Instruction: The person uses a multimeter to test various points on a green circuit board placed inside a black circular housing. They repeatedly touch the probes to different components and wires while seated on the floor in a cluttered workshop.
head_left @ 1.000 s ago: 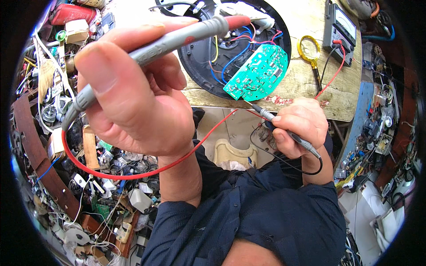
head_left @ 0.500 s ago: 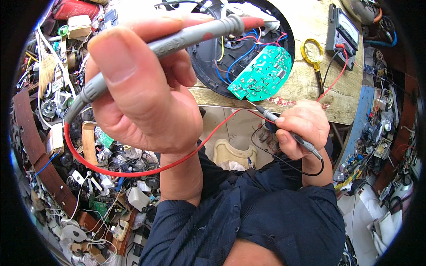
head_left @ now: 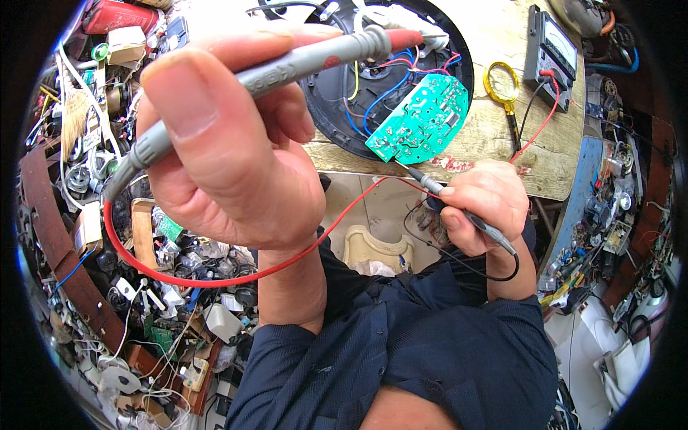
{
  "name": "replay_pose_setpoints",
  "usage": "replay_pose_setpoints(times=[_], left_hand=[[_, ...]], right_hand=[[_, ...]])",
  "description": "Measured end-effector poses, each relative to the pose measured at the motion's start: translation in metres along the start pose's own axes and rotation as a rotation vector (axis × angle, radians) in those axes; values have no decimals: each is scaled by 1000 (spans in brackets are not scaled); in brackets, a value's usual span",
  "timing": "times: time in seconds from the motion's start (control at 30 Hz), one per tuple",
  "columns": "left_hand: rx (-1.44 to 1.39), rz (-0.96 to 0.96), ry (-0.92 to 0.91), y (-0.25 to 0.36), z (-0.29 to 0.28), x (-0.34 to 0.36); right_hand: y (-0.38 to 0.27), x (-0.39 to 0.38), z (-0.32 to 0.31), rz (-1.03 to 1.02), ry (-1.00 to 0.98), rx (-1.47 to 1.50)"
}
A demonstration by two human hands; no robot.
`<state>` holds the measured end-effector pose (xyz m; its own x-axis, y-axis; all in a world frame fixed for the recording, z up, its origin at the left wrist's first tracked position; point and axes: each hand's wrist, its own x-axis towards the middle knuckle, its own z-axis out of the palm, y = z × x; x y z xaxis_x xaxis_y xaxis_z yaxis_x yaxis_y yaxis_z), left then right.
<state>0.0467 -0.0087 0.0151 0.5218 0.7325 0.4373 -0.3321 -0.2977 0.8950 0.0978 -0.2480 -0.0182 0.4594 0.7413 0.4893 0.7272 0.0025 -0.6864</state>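
Observation:
My left hand (head_left: 229,150), raised close to the camera, pinches a grey test probe (head_left: 308,63) with a red collar and a red lead. Its tip points right, above the workbench. In my right hand (head_left: 489,204) is a second grey test probe (head_left: 423,179) with a black lead. That probe's tip is at the lower edge of a green circuit board (head_left: 423,118); whether it touches cannot be told. The board lies tilted on a round black housing (head_left: 333,118), with red, blue and yellow wires running from it. Both leads belong with an analog multimeter (head_left: 553,61).
On the wooden bench (head_left: 487,143), a yellow-rimmed magnifying glass (head_left: 502,82) lies between the housing and the multimeter. Heaps of electronic scrap (head_left: 193,265) fill the floor at left. More parts (head_left: 609,201) crowd the right side. A cream plastic stool (head_left: 376,247) stands below the bench edge.
Almost nothing differs. The bench items and my right hand appear shifted very slightly left in the picture; both hands keep their grips on the probes.

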Motion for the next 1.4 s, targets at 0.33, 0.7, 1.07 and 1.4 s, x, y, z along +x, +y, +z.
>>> replay_pose_setpoints(times=[0.33,0.7,1.07,1.4], left_hand=[[-31,-4,10,0,1,0],[-32,-21,29,0,2,-1],[5,-5,30,1,2,-1],[7,89,10,4,-15,7]], right_hand=[[-1,2,-1,1,-15,0],[-2,2,-2,7,-27,-4],[-1,1,-1,-4,-7,5],[0,0,-5,-58,10,-21]])
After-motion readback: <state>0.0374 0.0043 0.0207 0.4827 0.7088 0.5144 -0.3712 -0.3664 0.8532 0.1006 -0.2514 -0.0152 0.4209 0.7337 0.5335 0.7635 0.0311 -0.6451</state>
